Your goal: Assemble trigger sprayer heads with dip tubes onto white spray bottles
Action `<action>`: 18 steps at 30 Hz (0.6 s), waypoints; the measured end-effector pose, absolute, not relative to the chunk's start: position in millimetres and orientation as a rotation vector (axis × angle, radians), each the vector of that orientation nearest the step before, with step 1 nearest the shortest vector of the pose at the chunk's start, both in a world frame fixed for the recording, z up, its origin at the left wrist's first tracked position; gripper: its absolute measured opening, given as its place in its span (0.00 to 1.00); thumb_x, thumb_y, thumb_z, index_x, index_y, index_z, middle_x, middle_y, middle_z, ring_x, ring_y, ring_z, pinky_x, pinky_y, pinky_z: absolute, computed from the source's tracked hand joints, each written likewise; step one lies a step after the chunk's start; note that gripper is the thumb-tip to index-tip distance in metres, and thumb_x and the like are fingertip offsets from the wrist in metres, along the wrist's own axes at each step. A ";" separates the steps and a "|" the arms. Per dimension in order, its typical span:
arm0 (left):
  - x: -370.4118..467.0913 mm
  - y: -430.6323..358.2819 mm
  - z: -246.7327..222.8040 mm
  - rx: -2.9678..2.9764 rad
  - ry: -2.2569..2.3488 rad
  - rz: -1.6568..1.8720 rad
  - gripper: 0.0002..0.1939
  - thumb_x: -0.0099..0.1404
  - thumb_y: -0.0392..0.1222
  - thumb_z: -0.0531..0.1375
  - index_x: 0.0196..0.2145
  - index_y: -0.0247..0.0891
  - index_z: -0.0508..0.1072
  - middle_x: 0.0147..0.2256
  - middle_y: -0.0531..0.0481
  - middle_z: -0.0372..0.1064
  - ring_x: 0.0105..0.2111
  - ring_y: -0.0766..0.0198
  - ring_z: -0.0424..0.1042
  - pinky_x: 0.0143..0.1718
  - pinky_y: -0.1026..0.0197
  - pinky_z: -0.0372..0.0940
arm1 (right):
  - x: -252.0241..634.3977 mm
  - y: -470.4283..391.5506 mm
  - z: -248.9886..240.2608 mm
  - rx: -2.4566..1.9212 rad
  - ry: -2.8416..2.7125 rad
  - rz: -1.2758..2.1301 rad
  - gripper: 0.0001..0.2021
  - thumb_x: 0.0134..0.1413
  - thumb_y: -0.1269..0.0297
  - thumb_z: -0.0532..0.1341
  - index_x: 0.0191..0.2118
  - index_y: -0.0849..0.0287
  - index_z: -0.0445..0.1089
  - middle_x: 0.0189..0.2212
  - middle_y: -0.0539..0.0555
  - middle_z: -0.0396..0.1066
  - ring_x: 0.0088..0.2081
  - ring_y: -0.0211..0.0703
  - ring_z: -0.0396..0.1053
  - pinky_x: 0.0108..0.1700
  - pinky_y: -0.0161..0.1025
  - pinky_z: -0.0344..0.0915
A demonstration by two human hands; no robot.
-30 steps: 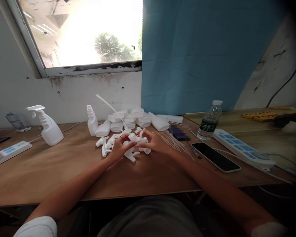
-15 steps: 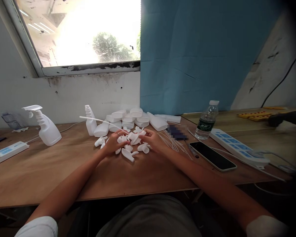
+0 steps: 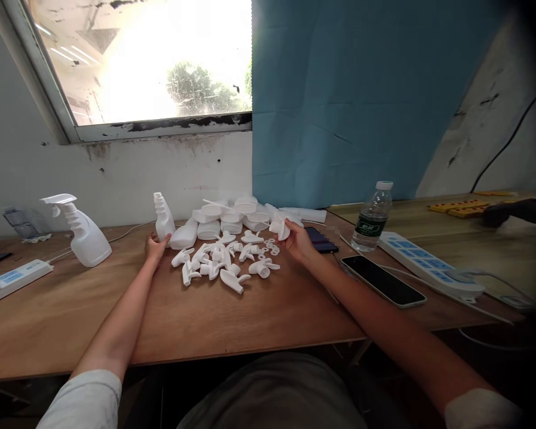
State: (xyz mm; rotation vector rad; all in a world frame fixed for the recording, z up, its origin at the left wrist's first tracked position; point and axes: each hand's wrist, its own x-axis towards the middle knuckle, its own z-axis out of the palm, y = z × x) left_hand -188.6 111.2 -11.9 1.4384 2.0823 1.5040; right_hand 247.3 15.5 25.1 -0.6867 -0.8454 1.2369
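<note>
My left hand is at the lower part of an upright white spray bottle body, thumb in front and fingers partly hidden behind it. This bottle has no spray head on it. On the other side, my right hand grips a white trigger spray head between thumb and fingers, raised over the table. A thin white tube points left from it, passing in front of the bottles. Between my hands lie several loose trigger spray heads, with small white rings at their right.
Behind is a pile of white bottles. An assembled spray bottle stands at left near a power strip. To the right are a water bottle, a phone, a dark phone-like object and another power strip.
My hands have moved apart from over the loose spray heads. The left has gone left to the upright bottle; the right has moved right and up with a spray head and its tube.
</note>
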 end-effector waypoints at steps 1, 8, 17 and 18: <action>-188.5 112.2 -11.9 1.447 2.080 1.468 0.31 0.55 0.52 0.64 0.51 0.30 0.66 0.49 0.33 0.70 0.48 0.46 0.71 0.49 0.52 0.66 | 248.5 17.0 24.2 -0.694 -0.831 1.240 0.08 0.54 0.59 0.61 0.35 0.57 0.65 0.24 0.50 0.73 0.19 0.41 0.69 0.21 0.37 0.68; -195.3 104.3 -3.9 1.407 2.232 1.533 0.23 0.62 0.48 0.54 0.48 0.26 0.69 0.49 0.27 0.69 0.52 0.39 0.68 0.52 0.43 0.62 | 257.5 23.8 24.9 -0.673 -0.817 1.121 0.12 0.51 0.57 0.64 0.35 0.55 0.62 0.27 0.50 0.74 0.22 0.41 0.71 0.23 0.39 0.71; -185.9 70.8 37.4 2.641 1.606 1.740 0.22 0.69 0.47 0.50 0.58 0.37 0.62 0.57 0.38 0.62 0.58 0.49 0.60 0.61 0.46 0.54 | 291.0 36.8 30.8 -0.696 -0.756 0.832 0.19 0.46 0.50 0.65 0.34 0.52 0.55 0.30 0.46 0.72 0.23 0.37 0.72 0.23 0.35 0.70; -181.4 68.7 38.3 2.718 1.562 1.699 0.22 0.70 0.47 0.49 0.58 0.37 0.62 0.57 0.39 0.63 0.59 0.50 0.59 0.61 0.47 0.54 | 294.8 38.1 30.7 -0.700 -0.755 0.799 0.19 0.46 0.50 0.65 0.35 0.52 0.55 0.29 0.46 0.71 0.22 0.37 0.71 0.21 0.33 0.68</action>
